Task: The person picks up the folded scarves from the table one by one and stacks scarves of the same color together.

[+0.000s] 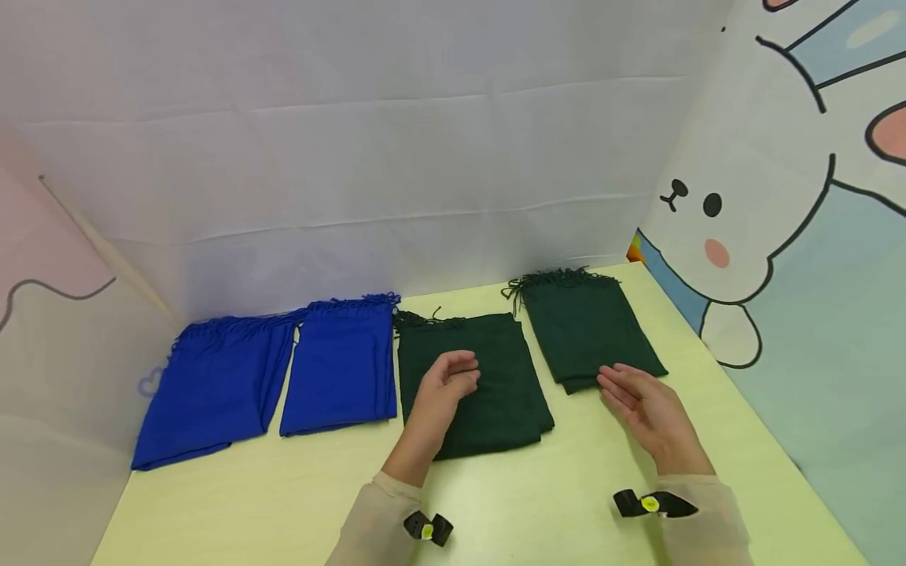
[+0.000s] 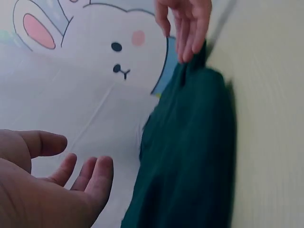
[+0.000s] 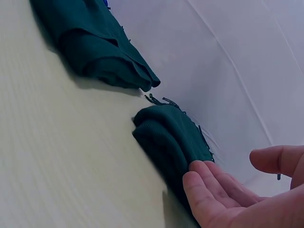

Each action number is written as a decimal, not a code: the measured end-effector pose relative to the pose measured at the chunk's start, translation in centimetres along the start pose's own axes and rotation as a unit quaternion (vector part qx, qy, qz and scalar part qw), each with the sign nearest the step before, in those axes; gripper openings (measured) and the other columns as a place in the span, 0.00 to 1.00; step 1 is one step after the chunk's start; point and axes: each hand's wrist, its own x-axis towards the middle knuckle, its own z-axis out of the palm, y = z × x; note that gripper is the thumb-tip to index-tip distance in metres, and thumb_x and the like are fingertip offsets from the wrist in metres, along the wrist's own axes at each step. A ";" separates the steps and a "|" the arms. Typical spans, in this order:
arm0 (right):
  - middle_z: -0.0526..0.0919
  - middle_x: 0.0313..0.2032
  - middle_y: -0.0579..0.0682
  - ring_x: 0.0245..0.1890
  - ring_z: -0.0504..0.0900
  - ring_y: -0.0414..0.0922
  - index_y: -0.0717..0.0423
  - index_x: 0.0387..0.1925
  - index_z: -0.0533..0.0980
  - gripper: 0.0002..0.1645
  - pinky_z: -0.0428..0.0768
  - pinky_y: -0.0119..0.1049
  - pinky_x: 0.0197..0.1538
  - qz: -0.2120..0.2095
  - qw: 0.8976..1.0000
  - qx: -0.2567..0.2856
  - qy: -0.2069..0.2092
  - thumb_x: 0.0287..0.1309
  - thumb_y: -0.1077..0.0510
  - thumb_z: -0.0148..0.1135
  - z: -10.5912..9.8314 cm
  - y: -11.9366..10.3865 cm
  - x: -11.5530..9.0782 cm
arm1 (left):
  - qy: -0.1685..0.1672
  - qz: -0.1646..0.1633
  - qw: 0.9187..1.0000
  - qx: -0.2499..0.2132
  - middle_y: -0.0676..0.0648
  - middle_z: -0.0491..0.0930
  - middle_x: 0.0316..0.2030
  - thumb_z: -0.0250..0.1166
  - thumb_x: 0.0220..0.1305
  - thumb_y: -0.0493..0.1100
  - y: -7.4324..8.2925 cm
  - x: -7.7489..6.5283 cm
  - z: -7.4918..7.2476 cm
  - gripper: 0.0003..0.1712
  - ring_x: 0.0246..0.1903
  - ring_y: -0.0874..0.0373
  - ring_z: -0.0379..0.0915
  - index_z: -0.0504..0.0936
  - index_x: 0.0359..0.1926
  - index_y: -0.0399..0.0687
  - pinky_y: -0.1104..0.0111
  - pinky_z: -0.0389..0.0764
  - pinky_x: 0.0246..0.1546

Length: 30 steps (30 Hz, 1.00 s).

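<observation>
Two folded dark green scarves with fringed far ends lie on the table. My left hand [image 1: 444,393] hovers over the left green scarf [image 1: 488,401], its fingers loosely bent and holding nothing. Near the front edge of the right green scarf [image 1: 587,330] is my right hand [image 1: 647,409], fingers extended and thumb apart. In the right wrist view the fingertips [image 3: 197,175] overlap that scarf's edge; whether they touch it I cannot tell. To the left lie two folded blue scarves, the nearer-to-centre blue scarf [image 1: 343,369] and the far-left blue scarf [image 1: 212,385], both fringed at the back.
The pale yellow table [image 1: 269,503] runs up to a white cloth backdrop [image 1: 425,157]. On the right stands a panel with a cartoon rabbit [image 1: 743,236]. A wrist camera [image 1: 428,528] sits on my left sleeve, another wrist camera [image 1: 654,504] on my right.
</observation>
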 end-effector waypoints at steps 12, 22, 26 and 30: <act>0.86 0.48 0.48 0.54 0.83 0.45 0.61 0.74 0.50 0.33 0.70 0.40 0.64 -0.035 0.996 0.079 0.022 0.74 0.62 0.50 -1.4 -1.4 -0.2 | -0.138 -0.119 0.952 -0.245 0.33 0.57 0.73 0.51 0.75 0.36 -1.7 1.3 6.8 0.31 0.72 0.40 0.54 0.57 0.75 0.38 0.54 0.65 0.69; 0.84 0.53 0.54 0.61 0.78 0.50 0.57 0.54 0.74 0.13 0.59 0.43 0.71 -0.021 0.984 0.175 -0.034 0.76 0.61 0.47 -1.5 -1.4 -0.6 | -0.100 -0.205 0.912 -0.341 0.30 0.42 0.76 0.51 0.71 0.33 -3.2 2.7 9.2 0.41 0.75 0.36 0.41 0.42 0.79 0.41 0.51 0.58 0.72; 0.84 0.52 0.50 0.59 0.79 0.47 0.56 0.67 0.64 0.22 0.59 0.42 0.71 -0.019 0.990 0.142 0.018 0.76 0.59 0.47 -1.1 -1.7 -0.6 | -0.085 -0.212 0.911 -0.343 0.28 0.41 0.75 0.51 0.70 0.34 -3.5 3.1 9.7 0.44 0.75 0.35 0.38 0.36 0.77 0.35 0.50 0.57 0.72; 0.79 0.60 0.50 0.62 0.77 0.47 0.54 0.76 0.53 0.32 0.66 0.42 0.68 -0.022 0.977 0.128 0.168 0.76 0.56 0.46 -1.4 -2.1 -0.4 | -0.075 -0.215 0.910 -0.346 0.27 0.43 0.75 0.52 0.68 0.35 -3.7 3.6 10.1 0.46 0.75 0.34 0.39 0.35 0.76 0.30 0.50 0.58 0.71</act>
